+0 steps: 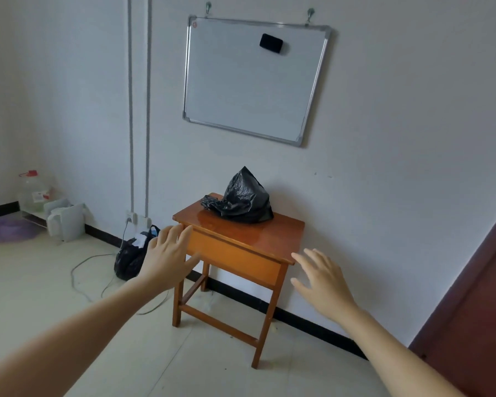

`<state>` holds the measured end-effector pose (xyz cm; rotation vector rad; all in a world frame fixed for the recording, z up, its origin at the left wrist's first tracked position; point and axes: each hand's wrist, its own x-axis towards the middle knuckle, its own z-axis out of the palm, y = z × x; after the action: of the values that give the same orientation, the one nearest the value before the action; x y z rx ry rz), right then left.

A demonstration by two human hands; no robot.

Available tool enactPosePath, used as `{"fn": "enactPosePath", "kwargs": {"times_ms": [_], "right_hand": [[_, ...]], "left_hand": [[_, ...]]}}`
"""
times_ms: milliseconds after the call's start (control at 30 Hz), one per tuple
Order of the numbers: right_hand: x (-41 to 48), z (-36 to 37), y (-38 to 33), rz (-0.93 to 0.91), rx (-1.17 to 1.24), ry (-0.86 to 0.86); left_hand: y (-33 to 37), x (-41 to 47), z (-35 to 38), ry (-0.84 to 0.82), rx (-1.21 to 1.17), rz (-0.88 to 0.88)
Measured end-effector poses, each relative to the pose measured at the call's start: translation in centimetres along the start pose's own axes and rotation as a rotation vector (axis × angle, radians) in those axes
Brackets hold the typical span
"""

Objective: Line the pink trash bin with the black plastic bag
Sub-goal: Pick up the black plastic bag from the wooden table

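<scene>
A crumpled black plastic bag stands in a peaked heap on the far side of a small wooden table against the wall. No pink trash bin is in view. My left hand is stretched out in front of the table's near left corner, fingers spread, holding nothing. My right hand hovers off the table's near right corner, also open and empty. Both hands are well short of the bag.
A second black bag filled with rubbish sits on the floor left of the table, beside a loose cable from a wall socket. A whiteboard hangs above. A water jug and a white device stand far left; a dark door is right.
</scene>
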<state>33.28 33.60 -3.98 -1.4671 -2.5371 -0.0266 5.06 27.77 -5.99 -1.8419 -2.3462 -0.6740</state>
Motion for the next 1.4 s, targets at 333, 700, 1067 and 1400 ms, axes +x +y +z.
{"fn": "enactPosePath", "kwargs": {"times_ms": [333, 700, 1067, 1400], "right_hand": [[17.0, 3.3, 5.9, -0.181, 0.064, -0.019], [34.0, 8.5, 4.6, -0.362, -0.027, -0.067], [44.9, 14.9, 6.6, -0.301, -0.107, -0.166], [59.1, 16.3, 7.9, -0.526, -0.156, -0.08]], "left_hand": [[2.0, 11.5, 5.6, -0.003, -0.058, -0.178], [-5.6, 25.3, 9.9, 0.07, -0.002, -0.2], [-7.9, 35.9, 18.8, -0.144, -0.018, -0.164], [-6.8, 46.5, 24.7, -0.184, -0.043, -0.23]]}}
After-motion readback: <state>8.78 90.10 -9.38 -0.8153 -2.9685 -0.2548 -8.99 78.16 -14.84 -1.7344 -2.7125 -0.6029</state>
